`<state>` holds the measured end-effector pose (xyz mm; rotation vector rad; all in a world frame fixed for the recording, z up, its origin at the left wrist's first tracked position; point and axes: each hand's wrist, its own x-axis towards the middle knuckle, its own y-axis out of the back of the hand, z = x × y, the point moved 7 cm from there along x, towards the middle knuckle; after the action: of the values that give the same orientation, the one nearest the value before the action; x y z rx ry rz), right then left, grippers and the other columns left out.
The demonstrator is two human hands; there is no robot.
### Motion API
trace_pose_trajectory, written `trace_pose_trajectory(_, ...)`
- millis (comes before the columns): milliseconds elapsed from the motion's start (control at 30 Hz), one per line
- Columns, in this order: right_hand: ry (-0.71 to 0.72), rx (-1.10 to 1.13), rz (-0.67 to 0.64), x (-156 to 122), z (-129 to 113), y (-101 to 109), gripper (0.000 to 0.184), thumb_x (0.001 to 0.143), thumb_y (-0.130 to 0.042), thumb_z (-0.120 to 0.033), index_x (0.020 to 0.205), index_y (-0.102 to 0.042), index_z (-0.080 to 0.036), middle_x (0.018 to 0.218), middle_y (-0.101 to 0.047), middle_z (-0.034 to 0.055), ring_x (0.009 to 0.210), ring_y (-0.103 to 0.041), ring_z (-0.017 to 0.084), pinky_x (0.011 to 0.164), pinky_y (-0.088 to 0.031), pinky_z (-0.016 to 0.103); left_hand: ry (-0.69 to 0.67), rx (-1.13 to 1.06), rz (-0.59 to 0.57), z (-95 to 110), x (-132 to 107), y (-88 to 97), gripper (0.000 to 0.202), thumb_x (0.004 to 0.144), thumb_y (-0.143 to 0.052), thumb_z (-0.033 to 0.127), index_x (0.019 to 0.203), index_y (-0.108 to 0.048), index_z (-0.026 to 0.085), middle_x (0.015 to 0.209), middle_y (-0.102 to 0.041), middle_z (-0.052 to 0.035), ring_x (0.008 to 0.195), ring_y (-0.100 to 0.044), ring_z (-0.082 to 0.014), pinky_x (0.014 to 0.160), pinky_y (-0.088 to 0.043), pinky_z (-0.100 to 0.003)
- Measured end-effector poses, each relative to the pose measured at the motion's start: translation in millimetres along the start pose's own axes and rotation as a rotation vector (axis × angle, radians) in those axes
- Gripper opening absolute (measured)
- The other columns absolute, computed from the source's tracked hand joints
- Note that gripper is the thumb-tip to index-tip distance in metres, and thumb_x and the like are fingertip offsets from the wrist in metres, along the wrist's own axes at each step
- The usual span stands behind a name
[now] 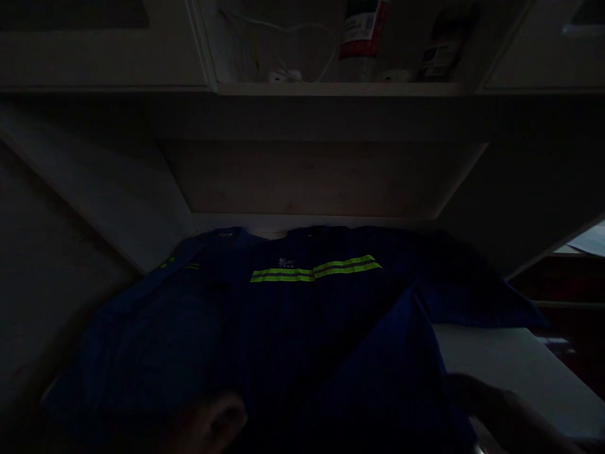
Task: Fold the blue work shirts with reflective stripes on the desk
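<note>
Head view: left hand [215, 421] and right hand [496, 403] at blue jacket [302, 315], grips indiscernible in darkness; bottle [362, 31] on shelf [340, 89] above

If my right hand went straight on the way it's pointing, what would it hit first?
Most likely the blue jacket: your right hand points left over the white table toward its raised fold. The picture is dark, so depth is uncertain.
</note>
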<state>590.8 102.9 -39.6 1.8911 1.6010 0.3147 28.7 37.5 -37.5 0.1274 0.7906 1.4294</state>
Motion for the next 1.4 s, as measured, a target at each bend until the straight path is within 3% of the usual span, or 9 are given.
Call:
trace_pose_trajectory(67, 0.082, -0.014, -0.006, 29, -30, -9, 0.051, 0.070, -0.063, -0.064, 0.103, -0.072, -0.027, 0.111, -0.072, 0.0087, 0.105, -0.064, 0.035, 0.095, -0.051, 0.046, -0.142, 0.016, 0.038, 41, 45, 16.4, 0.039, 0.082, -0.054, 0.059, 0.103, -0.067, 0.029, 0.108, -0.073, -0.0023, 0.105, -0.066, -0.0243, 0.093, -0.049, -0.034)
trace_pose_trajectory(167, 0.287, -0.039, -0.006, 65, -80, -52, 0.042, 0.074, -0.059, -0.056, 0.103, -0.071, -0.028, 0.112, -0.072, 0.0065, 0.104, -0.066, 0.032, 0.095, -0.050, 0.043, -0.155, 0.043, 0.364, 65, 114, 62.0, 0.043, 0.084, -0.046, 0.051, 0.107, -0.063, 0.019, 0.103, -0.072, -0.0094, 0.097, -0.067, -0.0246, 0.090, -0.050, -0.035)
trace_pose_trajectory(300, 0.519, -0.207, -0.076, 81, -104, -128, 0.036, 0.087, -0.045, -0.046, 0.101, -0.071, -0.026, 0.102, -0.074, 0.0075, 0.091, -0.069, 0.028, 0.081, -0.053, 0.042, -0.058, 0.178, 0.729, 36, 168, 116.8, 0.049, 0.079, -0.053, 0.045, 0.113, -0.059, 0.010, 0.126, -0.060, -0.0212, 0.123, -0.053, -0.0329, 0.107, -0.039, -0.043)
trace_pose_trajectory(433, 0.713, -0.473, 0.036, 83, -81, -155, 0.038, 0.089, -0.041, -0.037, 0.107, -0.071, -0.024, 0.107, -0.072, 0.0104, 0.095, -0.068, 0.031, 0.080, -0.050, 0.046, 0.047, 0.133, 0.647, -4, 192, 134.7, 0.057, 0.075, -0.063, 0.045, 0.119, -0.056, 0.010, 0.128, -0.060, -0.0228, 0.124, -0.054, -0.0351, 0.106, -0.040, -0.046)
trace_pose_trajectory(733, 0.790, -0.513, 0.010, 87, -64, -157, 0.039, 0.091, -0.040, -0.033, 0.110, -0.072, -0.024, 0.112, -0.072, 0.0096, 0.098, -0.067, 0.029, 0.082, -0.050, 0.043, -0.001, 0.013, 0.471, -9, 209, 147.4, 0.065, 0.073, -0.066, 0.024, 0.135, -0.049, 0.022, 0.136, -0.059, -0.0093, 0.119, -0.059, -0.0225, 0.098, -0.048, -0.033)
trace_pose_trajectory(867, 0.722, -0.485, 0.025, 86, -66, -156, 0.037, 0.091, -0.042, -0.036, 0.110, -0.072, -0.024, 0.110, -0.072, 0.0088, 0.098, -0.067, 0.028, 0.082, -0.049, 0.042, 0.029, -0.016, 0.387, -13, 208, 157.4, 0.063, 0.070, -0.071, 0.040, 0.129, -0.057, 0.022, 0.130, -0.063, -0.0109, 0.115, -0.061, -0.0276, 0.094, -0.051, -0.037)
trace_pose_trajectory(1067, 0.682, -0.415, 0.038, 82, -78, -152, 0.036, 0.092, -0.043, -0.041, 0.105, -0.072, -0.024, 0.107, -0.073, 0.0099, 0.097, -0.067, 0.029, 0.083, -0.047, 0.043, 0.116, -0.073, 0.431, -29, 194, 173.5, 0.065, 0.071, -0.066, 0.052, 0.126, -0.055, 0.020, 0.114, -0.068, -0.0107, 0.106, -0.064, -0.0267, 0.087, -0.053, -0.036)
trace_pose_trajectory(1300, 0.429, -0.170, -0.173, 86, -110, -135, 0.035, 0.092, -0.045, -0.047, 0.100, -0.072, -0.026, 0.104, -0.073, 0.0057, 0.091, -0.068, 0.025, 0.080, -0.053, 0.037, 0.170, 0.335, 0.427, -38, 201, 163.8, 0.061, 0.082, -0.049, 0.047, 0.131, -0.048, 0.009, 0.111, -0.065, -0.0169, 0.100, -0.065, -0.0285, 0.091, -0.051, -0.041)
trace_pose_trajectory(1400, 0.378, -0.091, -0.001, 118, -133, -91, 0.037, 0.090, -0.049, -0.049, 0.104, -0.070, -0.024, 0.104, -0.072, 0.0058, 0.092, -0.068, 0.024, 0.080, -0.053, 0.033, 0.137, 0.632, 0.495, -23, 199, 158.1, 0.058, 0.088, -0.037, 0.044, 0.135, -0.045, 0.010, 0.122, -0.058, -0.0219, 0.105, -0.062, -0.0342, 0.086, -0.052, -0.046)
